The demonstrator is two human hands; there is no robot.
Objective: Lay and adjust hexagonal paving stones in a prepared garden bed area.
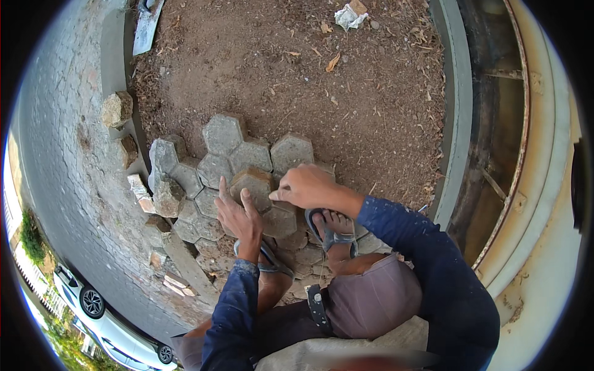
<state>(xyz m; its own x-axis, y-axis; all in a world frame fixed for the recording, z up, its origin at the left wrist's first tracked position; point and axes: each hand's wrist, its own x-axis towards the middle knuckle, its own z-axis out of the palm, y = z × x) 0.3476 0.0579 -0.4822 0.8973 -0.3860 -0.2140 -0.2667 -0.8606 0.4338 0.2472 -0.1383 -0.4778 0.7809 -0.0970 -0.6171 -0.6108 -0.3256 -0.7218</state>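
Observation:
A grey hexagonal paving block point(252, 183) sits tilted among other hexagonal blocks point(224, 134) laid on brown soil. My left hand point(238, 213) grips its near left edge with fingers spread over it. My right hand point(304, 186) holds its right edge with fingers curled. Both forearms wear dark blue sleeves. My feet in sandals point(331, 232) rest on laid blocks just below the hands.
Loose broken blocks point(117, 109) lie along a grey kerb point(114, 55) at the left, beside a paved road. Bare soil point(322, 80) stretches beyond the blocks, with crumpled white paper point(349, 16). A concrete kerb point(456, 111) runs down the right. A white car point(105, 321) stands at lower left.

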